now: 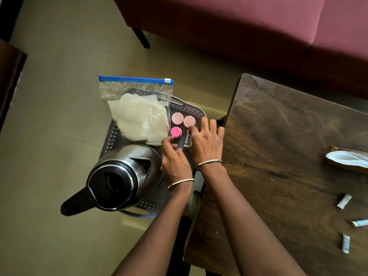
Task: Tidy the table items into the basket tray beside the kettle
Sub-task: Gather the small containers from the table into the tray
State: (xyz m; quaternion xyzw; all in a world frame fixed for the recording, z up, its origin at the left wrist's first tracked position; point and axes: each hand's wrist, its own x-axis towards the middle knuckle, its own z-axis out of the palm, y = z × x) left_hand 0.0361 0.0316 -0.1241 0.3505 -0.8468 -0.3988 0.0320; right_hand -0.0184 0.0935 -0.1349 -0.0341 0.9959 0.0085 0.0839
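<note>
found right hand [207, 144] pinching white tube [187, 139] over basket tray [192, 110], centre frame; could not tell grip of left hand [175, 161]. risked toppling crowded pink pot [176, 132].

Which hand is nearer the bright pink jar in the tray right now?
Left. The left hand has its fingertips at the near edge of the bright pink jar. The right hand is off to the jar's right, holding a labelled tube beside it.

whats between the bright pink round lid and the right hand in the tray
A small dark tube with a white label, shown in the head view.
</note>
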